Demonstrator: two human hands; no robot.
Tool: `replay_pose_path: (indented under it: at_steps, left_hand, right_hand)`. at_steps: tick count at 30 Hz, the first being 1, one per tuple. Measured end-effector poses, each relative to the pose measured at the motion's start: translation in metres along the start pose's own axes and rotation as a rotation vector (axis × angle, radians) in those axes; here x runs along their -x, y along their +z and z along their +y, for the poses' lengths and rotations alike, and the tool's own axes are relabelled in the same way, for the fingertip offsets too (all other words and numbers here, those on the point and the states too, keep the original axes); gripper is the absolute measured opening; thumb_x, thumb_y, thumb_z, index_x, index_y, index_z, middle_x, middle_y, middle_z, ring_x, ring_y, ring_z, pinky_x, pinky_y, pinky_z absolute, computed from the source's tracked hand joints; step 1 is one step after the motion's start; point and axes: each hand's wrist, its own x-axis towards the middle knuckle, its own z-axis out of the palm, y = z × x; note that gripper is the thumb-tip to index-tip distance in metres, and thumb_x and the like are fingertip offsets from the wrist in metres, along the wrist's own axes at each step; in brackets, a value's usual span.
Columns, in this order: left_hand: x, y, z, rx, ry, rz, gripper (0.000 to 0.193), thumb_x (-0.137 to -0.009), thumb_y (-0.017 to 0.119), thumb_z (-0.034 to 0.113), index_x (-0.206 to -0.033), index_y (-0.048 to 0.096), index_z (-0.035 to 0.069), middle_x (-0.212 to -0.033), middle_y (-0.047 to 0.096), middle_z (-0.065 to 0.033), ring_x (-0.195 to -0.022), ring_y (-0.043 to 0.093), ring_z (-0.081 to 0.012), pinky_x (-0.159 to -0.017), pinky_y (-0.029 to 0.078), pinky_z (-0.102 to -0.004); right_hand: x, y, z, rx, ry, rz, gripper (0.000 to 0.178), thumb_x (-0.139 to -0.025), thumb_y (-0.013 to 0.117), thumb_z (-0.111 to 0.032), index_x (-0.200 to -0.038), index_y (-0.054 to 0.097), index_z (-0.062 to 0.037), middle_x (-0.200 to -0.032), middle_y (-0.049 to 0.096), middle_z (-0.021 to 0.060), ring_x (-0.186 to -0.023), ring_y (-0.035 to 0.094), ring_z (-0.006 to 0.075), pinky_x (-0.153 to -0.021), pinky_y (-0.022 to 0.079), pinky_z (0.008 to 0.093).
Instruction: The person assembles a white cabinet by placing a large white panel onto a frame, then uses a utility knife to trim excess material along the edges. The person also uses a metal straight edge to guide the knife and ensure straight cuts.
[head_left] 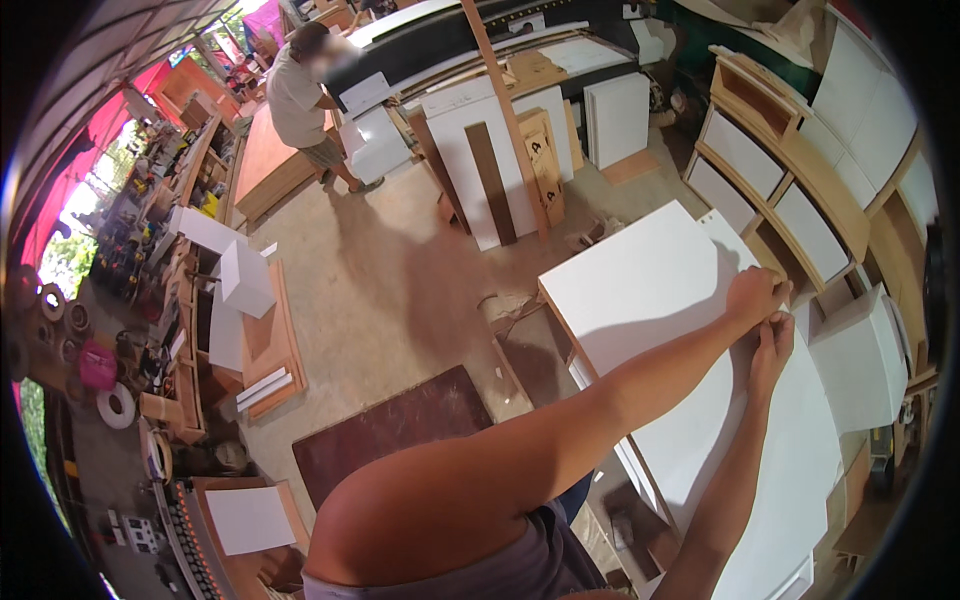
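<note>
A broad white panel point(640, 275) lies flat in front of me on the right, and both my arms reach across it. My left hand point(755, 297) is at the panel's far right edge, its fingers bent and pinched together. Just nearer to me, my right hand point(773, 346) has thumb and fingers pressed together at the same edge. Whatever the two hands pinch is too small to make out. Another white surface point(780, 480) extends under my right forearm. My arms shade part of the panel.
Wooden cabinet frames with white drawer fronts point(745, 155) stand beyond my hands, beside a white box point(855, 360). A brown board point(395, 425) lies on the floor. Boards lean against a bench point(480, 150). Another person point(298, 95) stands far left. Tools crowd the left bench point(190, 270).
</note>
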Motion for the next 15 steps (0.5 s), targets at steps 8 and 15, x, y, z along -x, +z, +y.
replay_pose_path:
  at_steps: [8, 15]
  left_hand:
    - [0.002, -0.001, 0.002, 0.012, 0.013, -0.007, 0.035, -0.084, 0.066, 0.030, -0.064, 0.063, 0.002, -0.066, 0.063, -0.0177, -0.065, 0.064, -0.0383, -0.060, 0.050, -0.0479]
    - [0.006, -0.005, 0.007, 0.016, 0.050, 0.010, 0.036, -0.085, 0.065, 0.032, -0.064, 0.063, 0.003, -0.067, 0.064, -0.0183, -0.067, 0.064, -0.0396, -0.061, 0.050, -0.0499]
  right_hand:
    - [0.003, 0.000, -0.008, -0.055, 0.026, -0.019, 0.004, -0.093, 0.050, 0.001, -0.094, 0.049, -0.0027, -0.091, 0.049, 0.0008, -0.084, 0.046, 0.0097, -0.080, 0.040, 0.0237]
    - [0.001, -0.006, 0.002, 0.003, -0.029, -0.006, 0.005, -0.093, 0.050, 0.000, -0.093, 0.047, -0.0032, -0.089, 0.049, 0.0009, -0.082, 0.046, 0.0109, -0.080, 0.040, 0.0243]
